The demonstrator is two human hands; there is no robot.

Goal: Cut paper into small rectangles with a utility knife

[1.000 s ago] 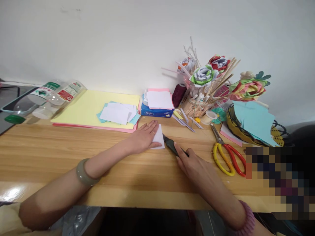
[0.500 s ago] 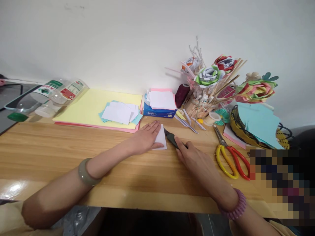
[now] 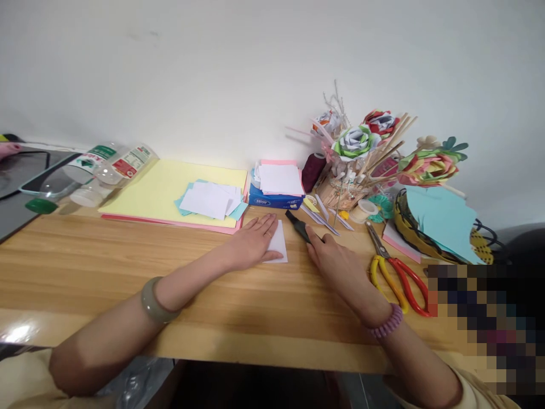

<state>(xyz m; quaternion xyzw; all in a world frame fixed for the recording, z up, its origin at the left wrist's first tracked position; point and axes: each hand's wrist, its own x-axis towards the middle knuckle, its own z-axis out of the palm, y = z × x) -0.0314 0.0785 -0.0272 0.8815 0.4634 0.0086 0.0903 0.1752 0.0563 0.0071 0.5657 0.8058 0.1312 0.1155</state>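
Observation:
My left hand (image 3: pixel 255 241) lies flat with its fingers stretched out, pressing on a small white piece of paper (image 3: pixel 280 241) on the wooden table. Much of the paper is hidden under the palm and fingers. Just right of it, my right hand (image 3: pixel 336 264) is wrapped round the dark green handle of a utility knife (image 3: pixel 300 226). The knife's black tip points away from me, close to the paper's far right corner but apart from it. Whether any blade is out cannot be made out.
Yellow sheets (image 3: pixel 140 193) bear small paper pieces (image 3: pixel 206 200) at back left, near plastic bottles (image 3: pixel 128 165). A blue box (image 3: pixel 276 200) holds paper squares. Paper flowers (image 3: pixel 355 142), scissors (image 3: pixel 387 258) and a basket (image 3: pixel 415 227) stand or lie to the right.
My right hand and the utility knife have shifted away from me, so the tip has gone from beside the paper's right edge to past its far corner. My left hand stays on the paper.

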